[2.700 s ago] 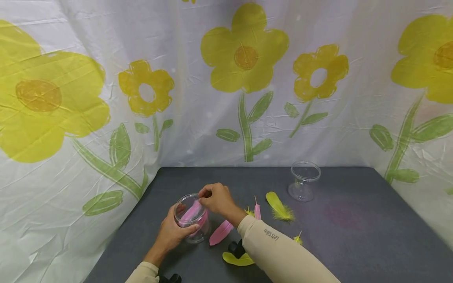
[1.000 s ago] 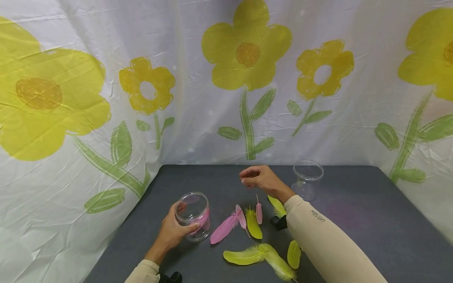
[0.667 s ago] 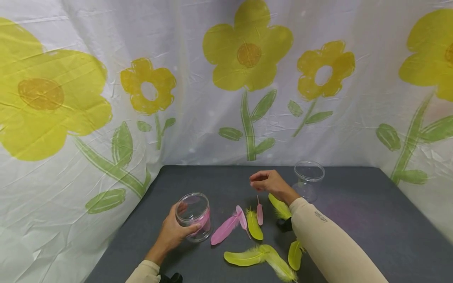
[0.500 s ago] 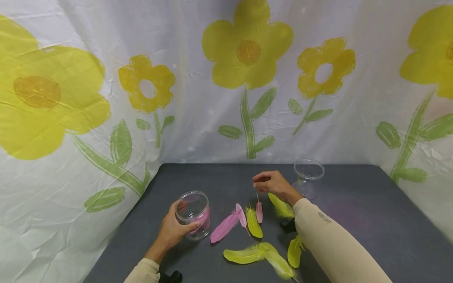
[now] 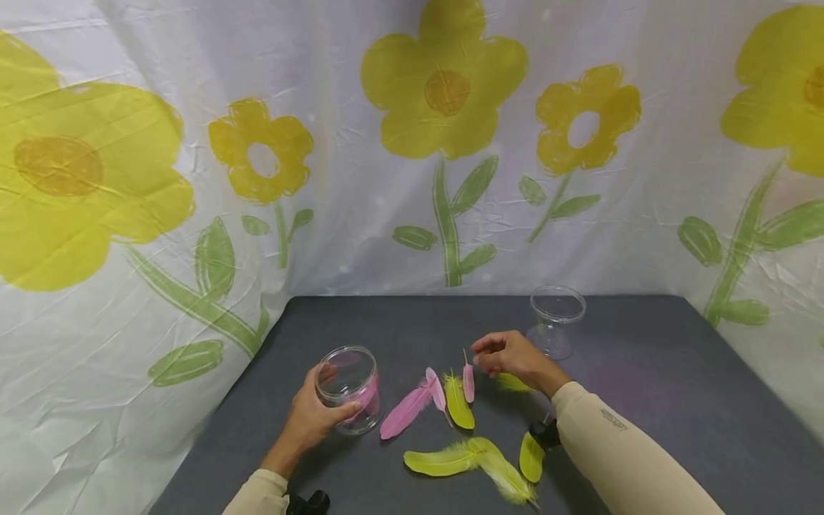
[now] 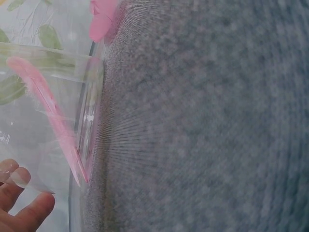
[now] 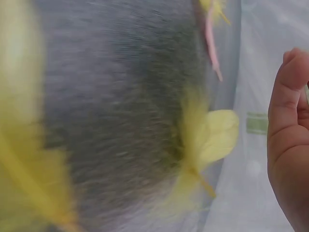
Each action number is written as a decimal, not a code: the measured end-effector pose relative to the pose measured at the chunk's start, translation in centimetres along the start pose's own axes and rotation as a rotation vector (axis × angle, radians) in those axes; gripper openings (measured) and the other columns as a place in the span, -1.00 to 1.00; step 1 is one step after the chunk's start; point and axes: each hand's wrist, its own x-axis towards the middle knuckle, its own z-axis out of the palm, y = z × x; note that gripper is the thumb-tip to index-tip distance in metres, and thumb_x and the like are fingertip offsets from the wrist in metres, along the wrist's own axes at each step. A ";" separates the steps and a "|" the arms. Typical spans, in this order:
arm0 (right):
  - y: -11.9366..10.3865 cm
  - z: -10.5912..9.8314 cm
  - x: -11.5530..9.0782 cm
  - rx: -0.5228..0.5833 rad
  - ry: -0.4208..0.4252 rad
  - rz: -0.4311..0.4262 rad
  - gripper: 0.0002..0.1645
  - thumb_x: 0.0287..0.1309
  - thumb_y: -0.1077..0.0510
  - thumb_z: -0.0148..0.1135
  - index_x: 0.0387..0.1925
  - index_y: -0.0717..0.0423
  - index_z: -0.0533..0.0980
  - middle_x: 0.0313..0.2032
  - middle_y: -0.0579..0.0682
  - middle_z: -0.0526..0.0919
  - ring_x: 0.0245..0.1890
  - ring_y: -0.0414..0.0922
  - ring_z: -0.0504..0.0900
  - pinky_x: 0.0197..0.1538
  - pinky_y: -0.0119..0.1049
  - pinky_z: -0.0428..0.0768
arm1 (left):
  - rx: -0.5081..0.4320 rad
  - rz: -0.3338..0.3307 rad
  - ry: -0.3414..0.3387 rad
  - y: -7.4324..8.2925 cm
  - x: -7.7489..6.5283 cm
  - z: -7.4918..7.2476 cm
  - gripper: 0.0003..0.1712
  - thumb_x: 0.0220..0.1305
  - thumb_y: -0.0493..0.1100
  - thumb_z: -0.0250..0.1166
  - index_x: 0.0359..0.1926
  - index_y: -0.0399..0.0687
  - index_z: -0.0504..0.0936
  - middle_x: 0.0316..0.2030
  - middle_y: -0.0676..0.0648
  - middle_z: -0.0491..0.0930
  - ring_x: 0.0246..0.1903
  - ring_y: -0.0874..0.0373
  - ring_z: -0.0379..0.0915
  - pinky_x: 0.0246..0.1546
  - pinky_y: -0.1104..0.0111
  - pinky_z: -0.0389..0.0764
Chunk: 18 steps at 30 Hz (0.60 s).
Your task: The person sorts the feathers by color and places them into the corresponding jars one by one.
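Note:
My left hand [image 5: 312, 416] grips a clear plastic jar [image 5: 347, 366] standing at the left of the table, thumb across its near side. Inside the jar shows a pink feather [image 6: 48, 104]. My right hand [image 5: 518, 360], fingers loosely bent and nothing seen between them, hovers over a yellow feather [image 5: 511, 384], partly covering it. Just left of its fingertips lies a small pink feather [image 5: 468, 385]. Between the hands are a larger pink feather [image 5: 404, 413], a pale pink one [image 5: 435, 390] and a yellow one [image 5: 458, 402].
Nearer the front edge lie more yellow feathers, a curved one [image 5: 438, 461], a fluffy one [image 5: 498, 468] and a short one [image 5: 531, 458] beside the right wrist's camera. A second clear jar [image 5: 557, 315] stands at the back right of the dark table [image 5: 644, 357]. A flowered curtain hangs behind.
Earlier my right hand held a pink feather in the jar's mouth. It has since moved right without it, then lower toward the yellow feather. My left hand keeps its hold on the jar.

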 end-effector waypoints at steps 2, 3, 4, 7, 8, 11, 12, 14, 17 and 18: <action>0.3 0.1 -0.5 -0.009 -0.001 0.005 -0.62 0.13 0.25 0.33 -0.02 0.35 0.56 -0.24 0.16 0.62 -0.23 0.29 0.56 -0.18 0.00 0.60 | 0.003 0.002 -0.001 0.0 0.0 0.0 0.11 -0.20 -0.15 0.64 0.32 -0.35 0.19 0.22 -0.33 0.37 0.24 -0.18 0.26 0.21 -0.05 0.25; 0.4 0.1 -0.8 -0.014 -0.002 0.007 -0.61 0.12 0.25 0.34 -0.02 0.36 0.56 -0.25 0.16 0.63 -0.25 0.27 0.57 -0.19 0.00 0.61 | 0.005 0.003 -0.002 0.1 0.0 -0.1 0.11 -0.20 -0.14 0.64 0.32 -0.35 0.19 0.22 -0.33 0.37 0.24 -0.18 0.26 0.21 -0.05 0.25; 0.6 0.2 -1.1 -0.017 -0.005 0.008 -0.61 0.12 0.25 0.34 -0.02 0.37 0.55 -0.27 0.15 0.63 -0.28 0.24 0.58 -0.20 0.00 0.61 | 0.006 0.003 -0.003 0.1 0.0 -0.1 0.12 -0.19 -0.14 0.64 0.32 -0.35 0.18 0.23 -0.33 0.37 0.24 -0.18 0.26 0.21 -0.04 0.25; 1.2 0.6 -1.8 -0.040 -0.006 -0.007 -0.61 0.10 0.23 0.36 -0.05 0.38 0.56 -0.33 0.14 0.63 -0.38 0.12 0.59 -0.26 -0.04 0.62 | 0.003 -0.005 -0.011 0.1 0.0 -0.1 0.12 -0.18 -0.13 0.63 0.33 -0.33 0.18 0.24 -0.33 0.35 0.25 -0.18 0.25 0.21 -0.04 0.25; 1.4 0.7 -2.1 -0.046 -0.008 -0.015 -0.61 0.10 0.23 0.36 -0.06 0.38 0.56 -0.35 0.13 0.63 -0.40 0.08 0.59 -0.28 -0.05 0.62 | 0.001 -0.008 -0.013 0.1 0.0 -0.2 0.12 -0.17 -0.13 0.63 0.34 -0.33 0.18 0.24 -0.33 0.35 0.26 -0.18 0.25 0.21 -0.04 0.25; 2.0 1.3 -2.7 -0.043 -0.010 -0.028 -0.62 0.09 0.24 0.37 -0.08 0.39 0.57 -0.39 0.15 0.64 -0.44 0.05 0.60 -0.32 -0.06 0.62 | 0.002 -0.015 -0.018 0.1 -0.1 -0.2 0.12 -0.17 -0.11 0.63 0.34 -0.32 0.18 0.25 -0.33 0.35 0.26 -0.18 0.24 0.21 -0.04 0.24; 2.2 1.4 -2.9 -0.034 -0.011 -0.028 -0.63 0.09 0.24 0.38 -0.08 0.39 0.57 -0.39 0.16 0.64 -0.45 0.06 0.60 -0.34 -0.06 0.62 | 0.004 -0.016 -0.017 0.1 -0.1 -0.2 0.12 -0.17 -0.11 0.63 0.34 -0.32 0.18 0.25 -0.33 0.35 0.26 -0.18 0.25 0.21 -0.04 0.24; 2.4 1.7 -3.2 -0.017 -0.005 -0.021 -0.63 0.08 0.25 0.39 -0.09 0.38 0.57 -0.39 0.18 0.65 -0.46 0.08 0.60 -0.36 -0.06 0.62 | 0.010 -0.015 -0.017 0.1 -0.1 -0.1 0.12 -0.16 -0.10 0.63 0.34 -0.32 0.18 0.24 -0.32 0.35 0.26 -0.17 0.25 0.21 -0.05 0.25; 2.6 2.0 -3.5 0.005 0.008 -0.008 -0.64 0.07 0.25 0.40 -0.10 0.36 0.58 -0.39 0.21 0.65 -0.47 0.08 0.61 -0.38 -0.06 0.62 | 0.014 -0.008 -0.017 0.1 0.0 0.0 0.12 -0.16 -0.10 0.63 0.34 -0.33 0.17 0.24 -0.33 0.35 0.25 -0.18 0.25 0.20 -0.06 0.25; 2.6 2.1 -3.5 0.009 0.010 -0.008 -0.64 0.06 0.25 0.40 -0.10 0.36 0.58 -0.39 0.23 0.65 -0.48 0.08 0.61 -0.39 -0.06 0.62 | 0.016 -0.008 -0.016 0.0 0.0 0.0 0.12 -0.16 -0.10 0.63 0.34 -0.32 0.17 0.24 -0.33 0.35 0.25 -0.18 0.25 0.20 -0.06 0.26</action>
